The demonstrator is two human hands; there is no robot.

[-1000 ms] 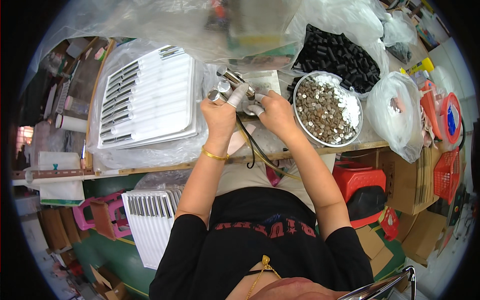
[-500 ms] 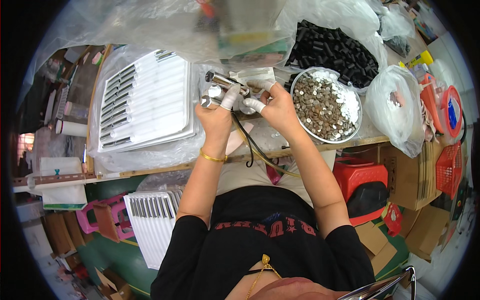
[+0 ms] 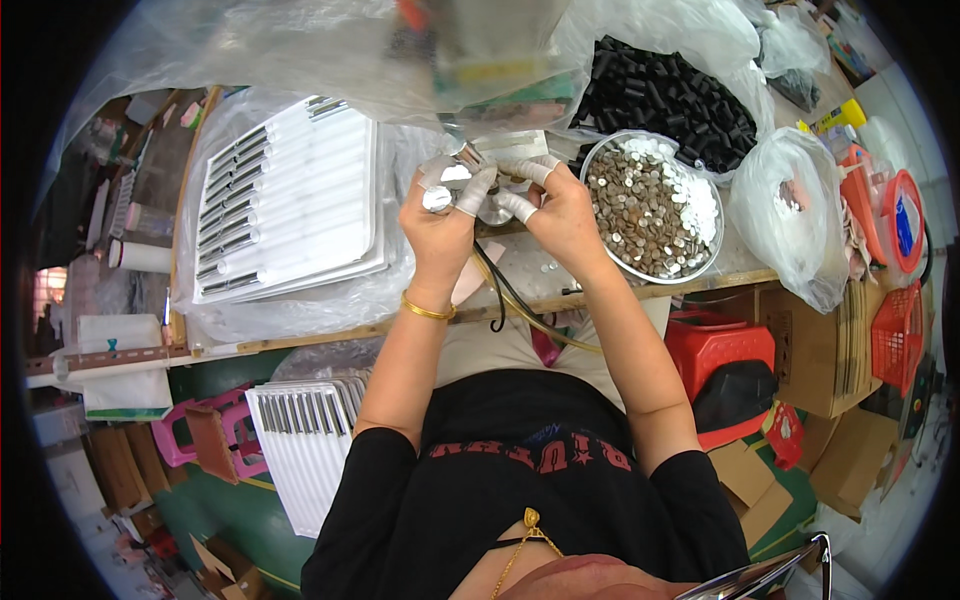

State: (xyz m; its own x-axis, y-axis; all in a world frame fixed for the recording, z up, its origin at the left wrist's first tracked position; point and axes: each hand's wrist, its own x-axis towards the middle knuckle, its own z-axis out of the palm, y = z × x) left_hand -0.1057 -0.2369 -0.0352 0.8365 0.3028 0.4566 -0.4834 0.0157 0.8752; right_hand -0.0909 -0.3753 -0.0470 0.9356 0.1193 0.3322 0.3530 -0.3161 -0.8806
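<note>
My left hand (image 3: 445, 222), with white covers on its fingers, is closed around shiny chrome tubes (image 3: 437, 199) at the middle of the bench. One tube's end juts out near the thumb, and another slants up past the fingertips. Facing it, my right hand (image 3: 562, 212) has its covered thumb and fingers bent close together by the left fingertips; whatever sits between them is too small to make out. A round metal piece (image 3: 494, 211) shows below and between the hands. Right of my right hand stands a round pan (image 3: 712, 262) of small brownish and white discs.
White trays (image 3: 320, 210) holding chrome tubes lie stacked on plastic at left. Behind the pan is a bag of black cylinders (image 3: 660, 105). A clear plastic bag (image 3: 790, 220) sits at right. Black and tan cords (image 3: 510, 295) hang over the bench's front edge (image 3: 600, 308).
The chrome tube in my left hand has swung from pointing left to a steeper slant. My left fingers have curled farther around the tubes, and the right fingers have shifted slightly.
</note>
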